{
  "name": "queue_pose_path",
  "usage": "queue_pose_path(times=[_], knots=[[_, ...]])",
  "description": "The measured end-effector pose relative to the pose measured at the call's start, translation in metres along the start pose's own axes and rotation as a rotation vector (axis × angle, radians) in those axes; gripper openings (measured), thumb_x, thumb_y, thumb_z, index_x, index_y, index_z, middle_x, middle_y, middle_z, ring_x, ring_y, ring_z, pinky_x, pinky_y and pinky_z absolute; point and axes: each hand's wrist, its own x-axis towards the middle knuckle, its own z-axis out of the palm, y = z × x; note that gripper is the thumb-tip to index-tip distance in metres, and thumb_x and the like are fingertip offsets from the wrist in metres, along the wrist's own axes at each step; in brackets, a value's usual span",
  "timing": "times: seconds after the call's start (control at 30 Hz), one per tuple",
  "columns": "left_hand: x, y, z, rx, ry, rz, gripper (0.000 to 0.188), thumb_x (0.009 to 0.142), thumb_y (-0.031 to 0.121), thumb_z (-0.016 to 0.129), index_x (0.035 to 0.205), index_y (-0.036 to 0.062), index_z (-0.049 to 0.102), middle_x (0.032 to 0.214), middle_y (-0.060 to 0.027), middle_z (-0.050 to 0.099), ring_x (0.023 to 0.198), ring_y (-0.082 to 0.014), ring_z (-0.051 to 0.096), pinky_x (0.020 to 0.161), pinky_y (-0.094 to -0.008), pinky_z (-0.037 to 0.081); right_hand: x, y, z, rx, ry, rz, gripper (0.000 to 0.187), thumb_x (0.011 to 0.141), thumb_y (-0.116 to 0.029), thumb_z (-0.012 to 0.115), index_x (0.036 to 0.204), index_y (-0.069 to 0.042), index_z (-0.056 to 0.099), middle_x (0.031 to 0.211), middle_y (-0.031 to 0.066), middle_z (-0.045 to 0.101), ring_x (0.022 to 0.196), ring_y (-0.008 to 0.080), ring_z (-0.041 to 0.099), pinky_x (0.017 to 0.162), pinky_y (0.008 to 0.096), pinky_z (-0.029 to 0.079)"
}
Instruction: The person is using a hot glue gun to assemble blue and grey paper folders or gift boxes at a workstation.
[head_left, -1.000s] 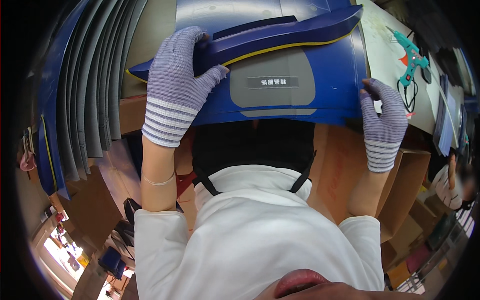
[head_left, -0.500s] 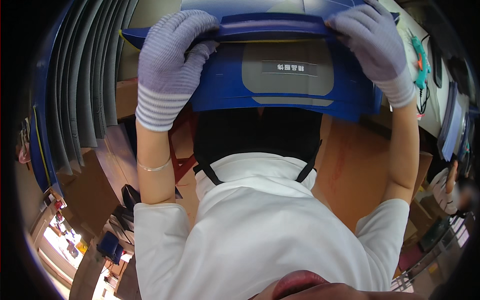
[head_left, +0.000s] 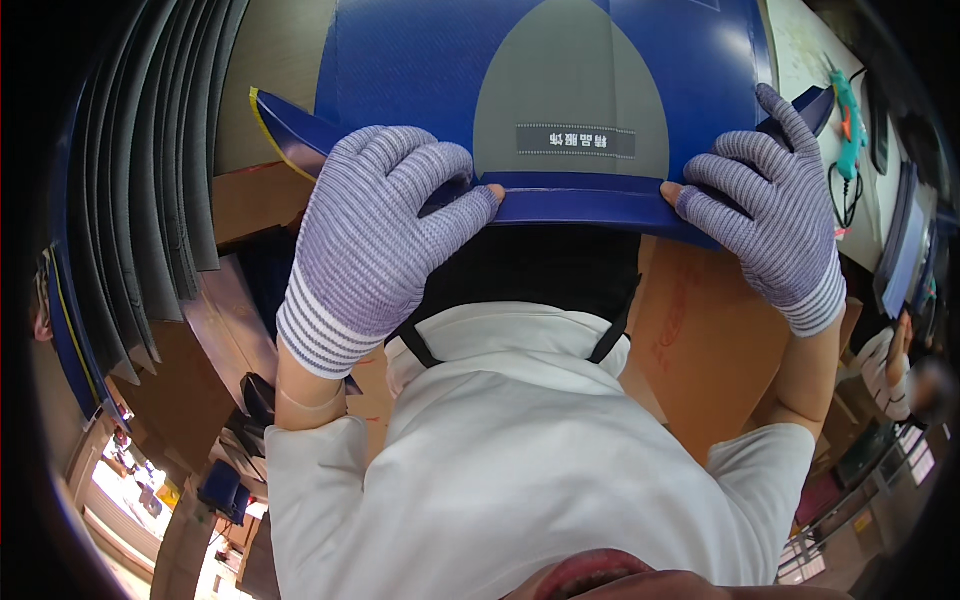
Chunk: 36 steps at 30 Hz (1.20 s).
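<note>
A blue printed cardboard sheet (head_left: 400,70) with a grey oval lies before me on the table. Along its near edge runs a folded blue flap (head_left: 585,205), and pointed blue ends stick out to both sides. My left hand (head_left: 385,225), in a purple-and-white striped knit glove, grips the flap's left part; its bare thumb tip presses on top. My right hand (head_left: 765,205), gloved alike, pinches the right part with its thumb, while the index finger stretches away from me. The fingertips under and behind the flap are partly hidden.
Several grey corrugated sheets (head_left: 150,150) stand in a row at the left. A teal glue gun (head_left: 848,125) with a black cord lies on the white surface at the right. Brown cardboard (head_left: 700,330) is below the table edge. Another person (head_left: 890,375) is at the far right.
Both hands have come toward my body, bringing the folded flap from the far part of the sheet to the near edge. The grey oval beyond it now shows.
</note>
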Motion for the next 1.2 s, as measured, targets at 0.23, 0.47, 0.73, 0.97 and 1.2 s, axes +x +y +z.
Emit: queue_pose_path(times=[0.23, 0.47, 0.73, 0.97, 1.2], knots=[[0.001, 0.002, 0.001, 0.004, -0.045, -0.061, 0.027, 0.072, 0.011, 0.076, 0.098, 0.0171, 0.074, 0.096, -0.0072, 0.064, 0.094, -0.0264, 0.059, 0.085, -0.0380, 0.050, 0.005, 0.006, 0.002, 0.032, -0.042, 0.003, 0.023, 0.071, -0.010, 0.072, 0.092, -0.022, 0.071, 0.089, 0.0027, 0.067, 0.089, 0.0216, 0.064, 0.106, 0.0575, 0.036], [0.004, 0.002, 0.001, 0.037, -0.107, -0.080, 0.025, 0.073, 0.010, 0.074, 0.098, 0.0147, 0.074, 0.096, -0.0080, 0.064, 0.095, -0.0270, 0.059, 0.088, -0.0386, 0.049, 0.005, 0.006, 0.006, 0.055, -0.027, -0.003, 0.024, 0.072, -0.009, 0.070, 0.093, -0.020, 0.071, 0.090, 0.0033, 0.065, 0.089, 0.0223, 0.064, 0.104, 0.0574, 0.038], [0.005, 0.004, 0.005, -0.002, -0.059, -0.053, 0.023, 0.071, 0.008, 0.074, 0.093, 0.0116, 0.073, 0.095, -0.0082, 0.064, 0.094, -0.0272, 0.058, 0.087, -0.0395, 0.048, 0.005, 0.006, 0.001, 0.054, -0.066, -0.009, 0.028, 0.070, -0.009, 0.068, 0.097, -0.018, 0.071, 0.091, 0.0041, 0.064, 0.091, 0.0236, 0.063, 0.104, 0.0574, 0.038], [0.003, 0.002, 0.007, -0.026, -0.032, -0.026, 0.031, 0.066, 0.010, 0.078, 0.097, 0.0123, 0.073, 0.093, -0.0075, 0.063, 0.091, -0.0266, 0.059, 0.087, -0.0413, 0.048, 0.008, -0.006, -0.003, 0.114, -0.063, 0.059, 0.029, 0.066, -0.014, 0.074, 0.094, -0.013, 0.070, 0.095, 0.0050, 0.065, 0.096, 0.0271, 0.061, 0.104, 0.0559, 0.038], [-0.001, -0.002, 0.015, -0.014, 0.016, -0.011, 0.035, 0.065, 0.012, 0.079, 0.099, 0.0125, 0.073, 0.093, -0.0065, 0.063, 0.089, -0.0259, 0.060, 0.092, -0.0448, 0.045, 0.001, -0.015, 0.012, 0.104, -0.003, 0.120, 0.028, 0.066, -0.012, 0.076, 0.094, -0.012, 0.072, 0.098, 0.0044, 0.067, 0.097, 0.0265, 0.061, 0.103, 0.0532, 0.040]])
